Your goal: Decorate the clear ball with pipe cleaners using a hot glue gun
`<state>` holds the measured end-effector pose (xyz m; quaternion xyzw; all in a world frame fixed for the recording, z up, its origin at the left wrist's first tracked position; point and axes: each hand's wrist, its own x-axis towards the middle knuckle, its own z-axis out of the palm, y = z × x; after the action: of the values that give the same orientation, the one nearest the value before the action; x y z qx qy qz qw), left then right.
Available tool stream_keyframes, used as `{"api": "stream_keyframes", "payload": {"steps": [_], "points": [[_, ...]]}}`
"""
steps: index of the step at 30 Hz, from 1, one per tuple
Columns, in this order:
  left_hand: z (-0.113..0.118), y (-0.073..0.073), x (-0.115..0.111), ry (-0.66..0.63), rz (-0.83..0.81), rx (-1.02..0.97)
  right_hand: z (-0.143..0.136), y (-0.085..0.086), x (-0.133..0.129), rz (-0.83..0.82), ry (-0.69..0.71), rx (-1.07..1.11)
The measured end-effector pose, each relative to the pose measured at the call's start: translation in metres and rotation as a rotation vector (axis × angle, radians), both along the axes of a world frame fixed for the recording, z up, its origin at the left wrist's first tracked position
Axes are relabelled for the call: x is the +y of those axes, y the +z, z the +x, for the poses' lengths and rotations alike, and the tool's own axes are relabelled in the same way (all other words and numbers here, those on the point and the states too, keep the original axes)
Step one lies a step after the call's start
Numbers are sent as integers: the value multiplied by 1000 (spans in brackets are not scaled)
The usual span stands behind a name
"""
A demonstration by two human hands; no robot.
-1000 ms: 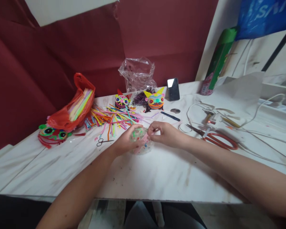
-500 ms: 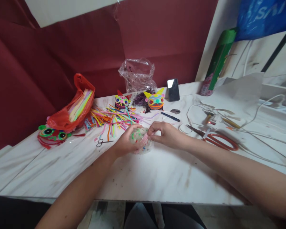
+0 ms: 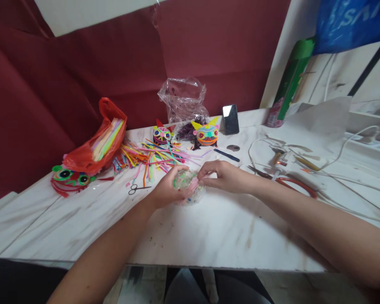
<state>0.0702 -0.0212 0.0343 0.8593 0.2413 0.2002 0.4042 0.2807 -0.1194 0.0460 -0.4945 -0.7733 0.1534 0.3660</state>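
Note:
My left hand (image 3: 167,188) is wrapped round the left side of a translucent, rounded piece (image 3: 190,199) with green, red and blue specks, low over the white marbled table. On its upper right lies a pale pink strip (image 3: 194,185), pinched at its edge by the thumb and forefinger of my right hand (image 3: 217,175). The exact kind of the rounded piece is unclear, since my fingers cover part of it. Just behind my hands spread many coloured pipe cleaners (image 3: 152,158), and small scissors (image 3: 137,188) lie to the left.
Two small lion-like heads (image 3: 205,134) and a phone (image 3: 230,119) stand at the back. On the left, a red bag (image 3: 95,147) rests over a larger red head (image 3: 71,179). To the right are a glue gun (image 3: 281,162), orange-handled scissors (image 3: 297,185) and loose cables (image 3: 351,198).
My right hand has shifted very slightly, still pinching at the pink strip. The rounded piece looks turned a little in my left hand. Everything else on the table stays put.

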Motion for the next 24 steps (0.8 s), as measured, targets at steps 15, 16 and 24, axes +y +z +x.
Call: {"api": "stream_keyframes", "payload": {"steps": [15, 16, 24], "points": [[0, -6, 4, -39, -34, -74, -7, -8, 3, -31, -113, 57], [0, -7, 3, -42, -42, -85, -8, -8, 4, -32, -114, 65], [0, 12, -4, -54, -278, 60, -15, -11, 2, -42, -157, 83]]}}
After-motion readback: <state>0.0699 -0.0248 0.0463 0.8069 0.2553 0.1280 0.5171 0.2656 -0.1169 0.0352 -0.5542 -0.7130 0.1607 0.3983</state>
